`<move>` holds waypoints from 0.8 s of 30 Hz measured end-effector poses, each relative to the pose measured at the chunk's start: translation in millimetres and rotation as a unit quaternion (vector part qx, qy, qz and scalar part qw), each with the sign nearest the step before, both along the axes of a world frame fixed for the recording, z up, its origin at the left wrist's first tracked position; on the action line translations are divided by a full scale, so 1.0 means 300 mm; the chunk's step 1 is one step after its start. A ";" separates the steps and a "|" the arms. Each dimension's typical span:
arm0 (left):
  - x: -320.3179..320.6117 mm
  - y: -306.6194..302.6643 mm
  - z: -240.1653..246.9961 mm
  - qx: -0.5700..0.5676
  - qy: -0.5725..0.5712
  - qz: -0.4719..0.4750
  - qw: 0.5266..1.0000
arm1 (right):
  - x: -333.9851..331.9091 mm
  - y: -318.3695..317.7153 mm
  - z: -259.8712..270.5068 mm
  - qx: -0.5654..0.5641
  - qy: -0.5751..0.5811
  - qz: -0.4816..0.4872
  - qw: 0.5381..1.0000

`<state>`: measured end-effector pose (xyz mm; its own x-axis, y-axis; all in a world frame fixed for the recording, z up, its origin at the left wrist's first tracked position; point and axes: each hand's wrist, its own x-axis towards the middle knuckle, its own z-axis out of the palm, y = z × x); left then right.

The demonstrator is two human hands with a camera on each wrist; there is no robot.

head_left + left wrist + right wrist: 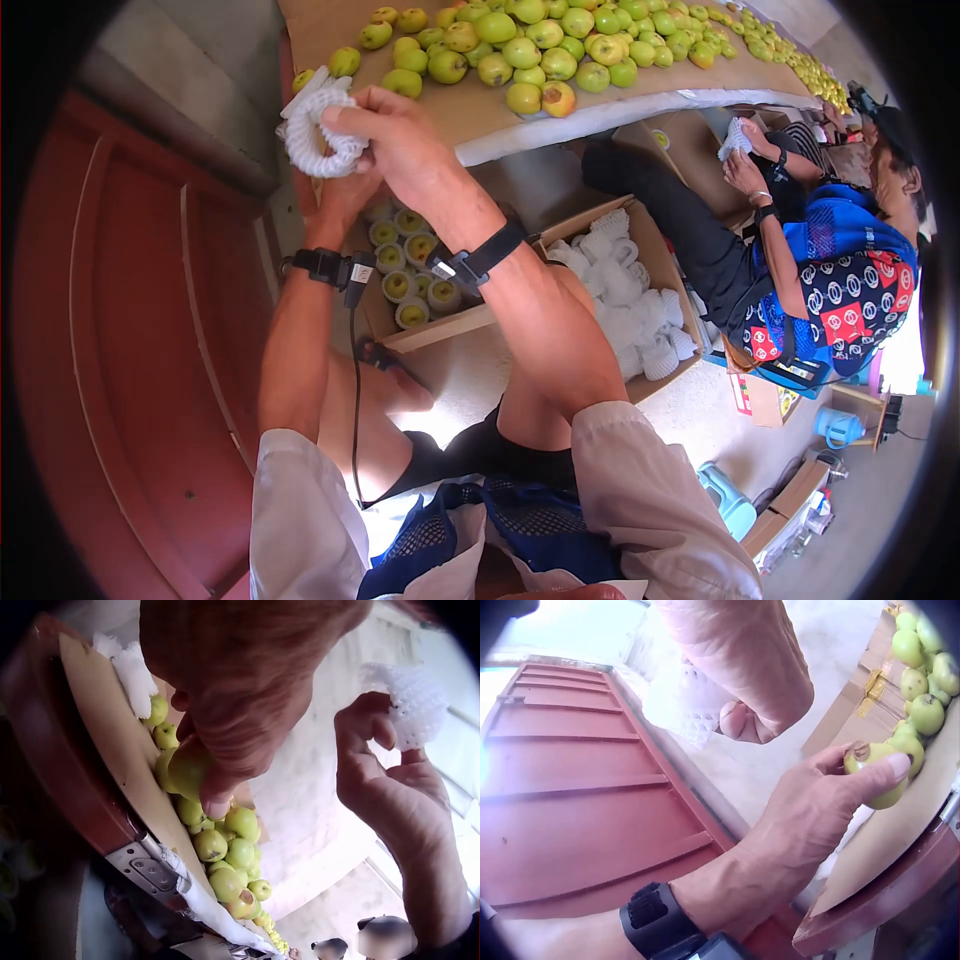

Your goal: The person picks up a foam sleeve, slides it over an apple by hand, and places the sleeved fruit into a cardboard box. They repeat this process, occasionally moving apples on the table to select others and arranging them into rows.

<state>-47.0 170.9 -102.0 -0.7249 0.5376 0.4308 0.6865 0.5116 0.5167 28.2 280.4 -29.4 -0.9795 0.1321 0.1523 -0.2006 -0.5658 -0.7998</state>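
Note:
My right hand point(405, 145) pinches a white foam net sleeve point(300, 148) between thumb and fingers, with its open ring end facing the head camera. The same sleeve point(420, 709) shows raised in the left wrist view. A green apple point(879, 796) with a brown stem hollow is gripped by my left hand point(802, 799), thumb across its side. In the head view my left hand point(348, 192) lies mostly behind the right one, hiding that apple. Both hands are at the near left corner of the table point(440, 115), close to loose green apples point(520, 52).
Below the table a cardboard box point(455, 325) holds apples in foam sleeves. Beside it another box point(665, 385) is filled with white foam sleeves. A red door point(150, 330) stands at left. To the right another person point(800, 280) sits holding a foam sleeve point(735, 138).

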 end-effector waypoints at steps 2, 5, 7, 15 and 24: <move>-0.031 -0.013 -0.052 -0.019 -0.011 -0.008 1.000 | 0.007 -0.014 0.004 0.029 -0.012 0.016 0.999; 0.015 -0.032 0.006 -0.112 -0.037 0.047 0.992 | 0.004 -0.034 0.004 0.041 -0.024 0.036 0.998; 0.036 -0.029 0.034 -0.082 -0.055 0.030 0.995 | 0.001 -0.033 -0.003 0.052 -0.021 0.038 0.998; -0.102 0.037 -0.082 0.284 -0.150 -0.195 0.926 | 0.008 0.008 -0.018 0.046 0.015 0.124 0.991; -0.024 -0.179 0.281 0.237 -0.171 0.031 0.956 | -0.049 0.189 -0.022 -0.193 0.015 -0.016 0.981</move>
<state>-54.2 117.3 -17.8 -0.8907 0.2923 0.3482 0.4125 0.1978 0.8892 13.5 337.3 -36.1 -0.9698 0.2163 0.1129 -0.2431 -0.8182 -0.5210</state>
